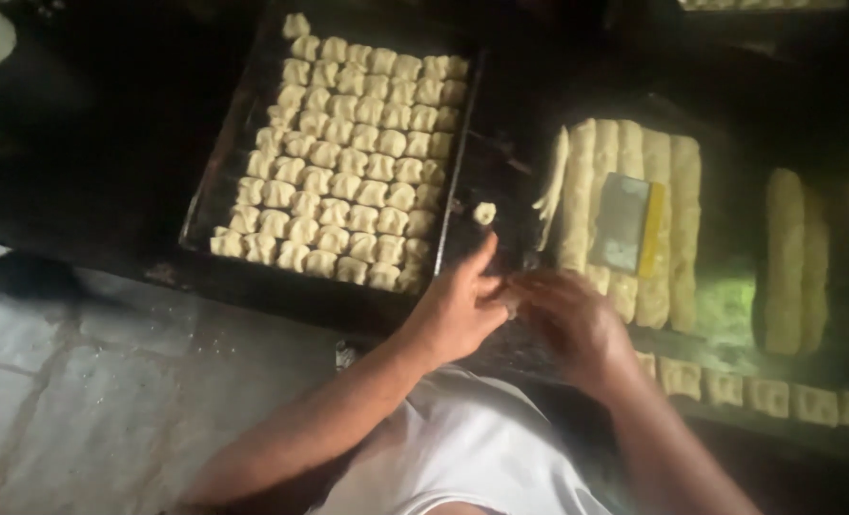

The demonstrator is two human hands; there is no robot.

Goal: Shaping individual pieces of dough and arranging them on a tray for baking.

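While left hand (458, 310) and right hand (569, 319) pinch small pale dough piece (512, 298) together between fingertips, just beside dark metal tray (216, 176) of folded dough pieces: risk — soft piece tears or slips if squeezed unevenly.

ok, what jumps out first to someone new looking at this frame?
The dark tray at upper left, packed with rows of small pale dough pieces. To the right lie long dough strips with a flat scraper resting on them. At centre the left hand and right hand meet over a small bit of dough, with one loose piece just above.
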